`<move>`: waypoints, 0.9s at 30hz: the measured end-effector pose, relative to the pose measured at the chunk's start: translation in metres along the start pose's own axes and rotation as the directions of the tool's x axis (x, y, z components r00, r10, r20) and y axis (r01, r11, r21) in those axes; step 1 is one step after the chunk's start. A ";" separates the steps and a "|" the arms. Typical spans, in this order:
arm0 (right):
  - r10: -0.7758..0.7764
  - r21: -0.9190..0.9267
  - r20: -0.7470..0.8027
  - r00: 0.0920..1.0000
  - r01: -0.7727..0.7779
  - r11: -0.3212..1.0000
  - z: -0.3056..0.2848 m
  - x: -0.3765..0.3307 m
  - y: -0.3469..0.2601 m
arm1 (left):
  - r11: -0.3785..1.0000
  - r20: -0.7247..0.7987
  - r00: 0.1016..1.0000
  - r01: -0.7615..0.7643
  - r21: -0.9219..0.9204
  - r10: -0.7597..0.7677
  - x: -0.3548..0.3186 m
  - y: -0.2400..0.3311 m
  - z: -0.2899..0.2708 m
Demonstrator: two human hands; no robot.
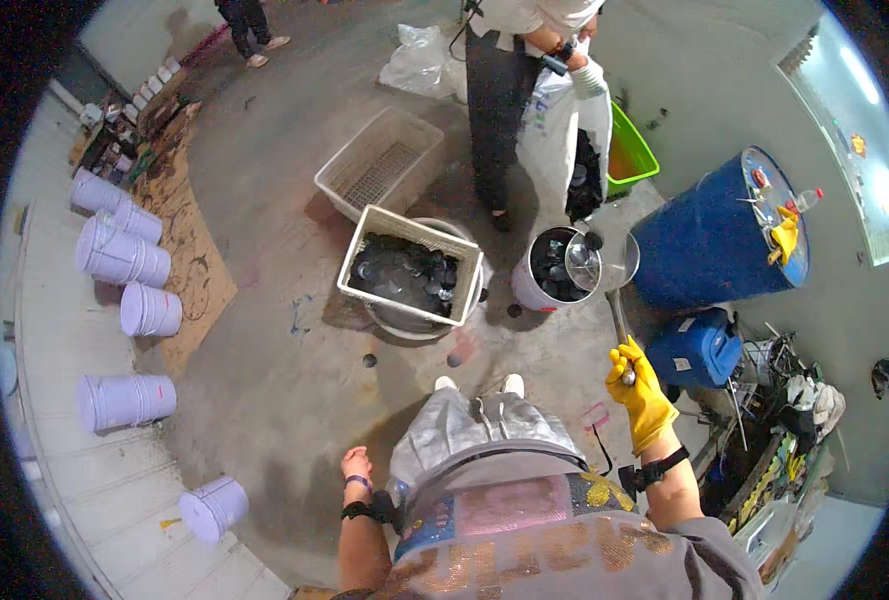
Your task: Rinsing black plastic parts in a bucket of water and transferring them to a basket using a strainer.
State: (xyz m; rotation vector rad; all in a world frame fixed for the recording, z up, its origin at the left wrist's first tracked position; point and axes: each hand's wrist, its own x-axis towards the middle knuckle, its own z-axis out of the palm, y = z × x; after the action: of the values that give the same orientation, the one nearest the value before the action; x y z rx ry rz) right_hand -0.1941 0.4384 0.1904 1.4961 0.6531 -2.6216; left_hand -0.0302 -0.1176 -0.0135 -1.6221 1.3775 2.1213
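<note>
My right hand [643, 398], in a yellow rubber glove, is closed around the handle of a metal ladle [619, 318]. The ladle's round head lies at the right rim of a white bucket [535, 292] filled with black disc-like pieces [553, 262]. A shiny round piece [583, 264] sits over that rim, partly covering the contents. My bare left hand [357, 464] hangs beside my left leg, its fingers curled in and nothing visible in them. Left of the bucket, a cream plastic crate [349, 262] of black pieces rests on a round tub [405, 326].
Another person [500, 110] stands beyond the bucket, holding a white sack [553, 130] of black pieces. A lime-green tub [637, 148], blue drum [710, 235] and blue jerrycan [700, 348] stand at right. An empty crate [350, 160] lies behind; lilac buckets [125, 402] line the left wall.
</note>
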 end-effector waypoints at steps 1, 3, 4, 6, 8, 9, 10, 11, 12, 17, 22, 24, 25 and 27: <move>-0.010 -0.132 0.019 1.000 0.012 0.991 0.007 0.004 0.005 | 0.998 -0.011 1.000 -0.026 0.053 0.027 0.002 -0.002 -0.006; 0.029 -0.333 0.102 0.994 0.006 0.943 0.024 0.020 0.019 | 0.993 -0.040 0.998 -0.049 0.103 0.054 0.004 -0.005 -0.027; 0.034 -0.333 0.102 0.994 0.001 0.943 0.033 0.028 0.025 | 0.999 0.053 0.998 -0.037 -0.005 0.037 0.006 -0.002 -0.038; 0.107 -0.476 0.188 0.976 -0.005 0.880 0.053 0.051 0.047 | 0.994 0.139 0.990 -0.010 -0.110 0.025 0.006 0.002 -0.047; 0.042 -0.738 0.109 0.993 0.053 0.672 0.081 0.064 0.076 | 0.988 -0.076 0.997 -0.006 0.155 0.018 -0.008 0.009 -0.033; 0.066 -0.777 0.180 0.981 0.101 0.621 0.092 0.080 0.094 | 0.986 -0.028 1.000 -0.010 0.167 0.014 -0.012 0.012 -0.048; 0.083 -0.809 0.241 0.967 0.153 0.567 0.096 0.103 0.111 | 0.985 -0.032 0.999 -0.001 0.174 0.006 -0.018 0.015 -0.048; 0.009 -0.873 0.282 0.959 0.253 0.417 0.097 0.128 0.126 | 0.974 -0.087 0.996 0.011 0.225 0.009 -0.025 0.019 -0.041; -0.044 -0.909 0.334 0.942 0.334 0.250 0.100 0.150 0.144 | 0.961 -0.149 0.989 0.022 0.275 0.020 -0.031 0.022 -0.040; -0.057 -0.894 0.425 0.903 0.409 -0.180 0.136 0.192 0.218 | 0.967 -0.230 0.972 0.018 0.256 0.043 -0.054 0.019 -0.078; -0.070 -0.870 0.397 0.915 0.400 0.287 0.104 0.224 0.215 | 0.967 -0.269 0.963 0.067 0.246 0.002 -0.070 0.017 -0.054; 0.004 -0.814 0.407 0.914 0.361 0.455 0.092 0.212 0.191 | 0.965 -0.283 0.959 0.071 0.254 0.003 -0.066 0.010 -0.039; -0.022 -0.846 0.489 0.872 0.480 0.233 0.092 0.203 0.180 | 0.952 -0.341 0.940 0.106 0.286 -0.002 -0.066 0.006 -0.031; -0.048 -0.792 0.609 0.792 0.603 -0.093 0.101 0.190 0.152 | 0.934 -0.388 0.922 0.140 0.328 -0.001 -0.068 0.003 -0.004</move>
State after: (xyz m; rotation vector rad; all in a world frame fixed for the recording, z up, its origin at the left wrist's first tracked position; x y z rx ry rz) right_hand -0.3384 0.2915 0.0263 0.1968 2.3798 -1.4190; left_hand -0.0010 -0.0955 0.0437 -1.9554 1.6558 1.4515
